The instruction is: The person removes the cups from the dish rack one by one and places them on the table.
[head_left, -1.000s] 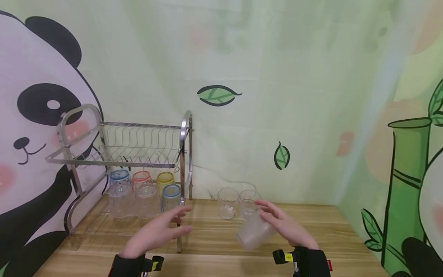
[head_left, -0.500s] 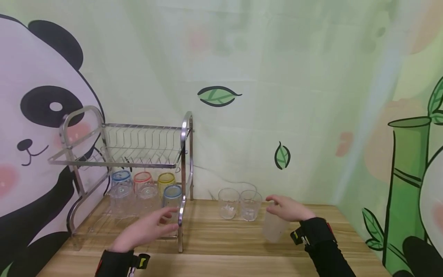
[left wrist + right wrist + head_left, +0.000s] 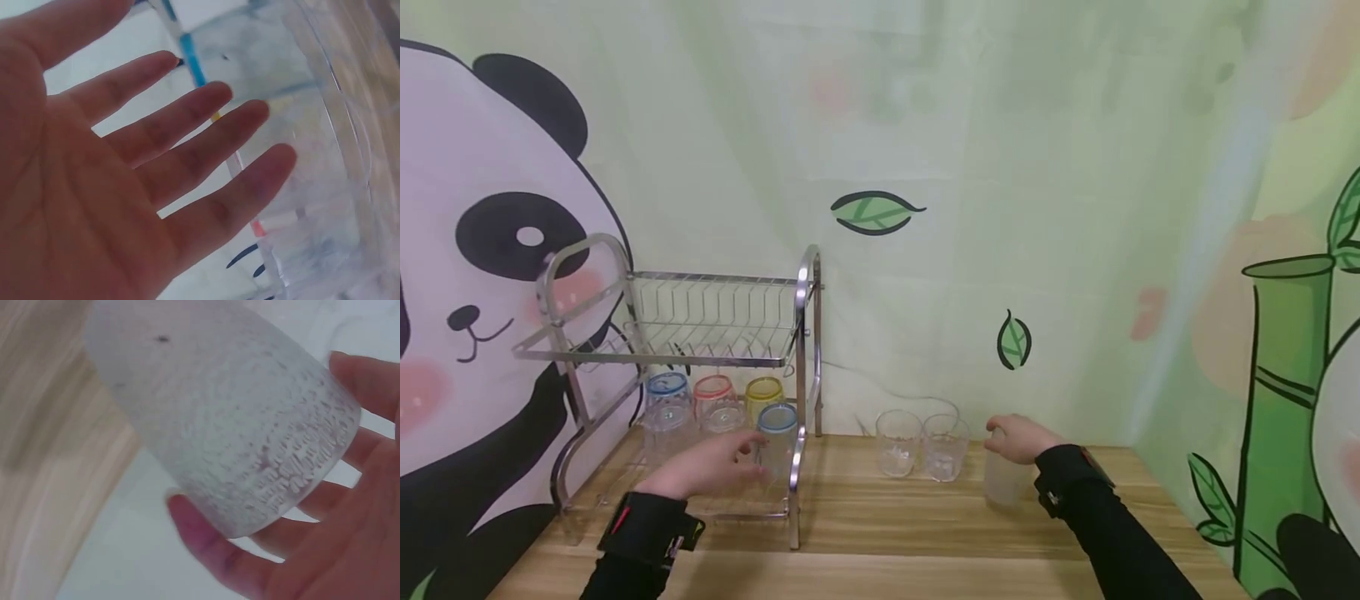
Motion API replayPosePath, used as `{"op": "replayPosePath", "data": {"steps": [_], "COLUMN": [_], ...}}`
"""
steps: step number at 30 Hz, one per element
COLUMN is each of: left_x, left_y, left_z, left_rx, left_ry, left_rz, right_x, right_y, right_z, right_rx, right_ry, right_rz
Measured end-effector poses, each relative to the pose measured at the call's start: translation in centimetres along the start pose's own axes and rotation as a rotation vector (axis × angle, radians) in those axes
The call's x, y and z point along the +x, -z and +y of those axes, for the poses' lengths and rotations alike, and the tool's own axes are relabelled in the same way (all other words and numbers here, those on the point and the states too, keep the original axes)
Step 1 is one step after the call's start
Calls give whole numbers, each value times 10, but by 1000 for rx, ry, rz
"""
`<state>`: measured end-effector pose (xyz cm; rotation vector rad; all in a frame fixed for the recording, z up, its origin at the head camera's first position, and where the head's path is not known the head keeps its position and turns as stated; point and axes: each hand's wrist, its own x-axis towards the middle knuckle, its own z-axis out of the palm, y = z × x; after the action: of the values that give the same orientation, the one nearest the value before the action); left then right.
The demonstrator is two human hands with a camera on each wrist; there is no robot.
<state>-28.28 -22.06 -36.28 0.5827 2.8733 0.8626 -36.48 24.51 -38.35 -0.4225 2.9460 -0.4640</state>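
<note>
Right hand [image 3: 1018,439] is curled round one end of a frosted tumbler [image 3: 1003,482], which is gripped near its top over the right part of the wooden table [image 3: 880,575]; whether the tabletop is touched cannot be told. Two clear glasses [image 3: 898,446] are placed side by side on the table, just left of the tumbler. The left hand [image 3: 703,467] is held with its fingers [image 3: 231,194] extended and spread at the metal rack [image 3: 677,361], near a blue-ringed glass [image 3: 777,419] on the lower level; contact with it cannot be made out. Behind, glasses ringed in blue [image 3: 667,384], red [image 3: 713,388] and yellow [image 3: 764,390] are lined up, and plain tumblers [image 3: 668,427] are set in front of the blue and red ones
</note>
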Motion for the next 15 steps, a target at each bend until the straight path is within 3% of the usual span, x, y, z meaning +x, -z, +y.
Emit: {"op": "replayPosePath", "data": {"steps": [9,15], "left_x": [30,51], "left_y": [14,21], "left_z": [6,18], "left_rx": [249,309], "left_ry": [35,37], "left_rz": [-9,10], "right_x": [11,14], "right_y": [-6,-7], "right_z": [9,6], "right_rx": [-57,-110], "right_ry": [-16,-37], "right_rz": [87,121]}}
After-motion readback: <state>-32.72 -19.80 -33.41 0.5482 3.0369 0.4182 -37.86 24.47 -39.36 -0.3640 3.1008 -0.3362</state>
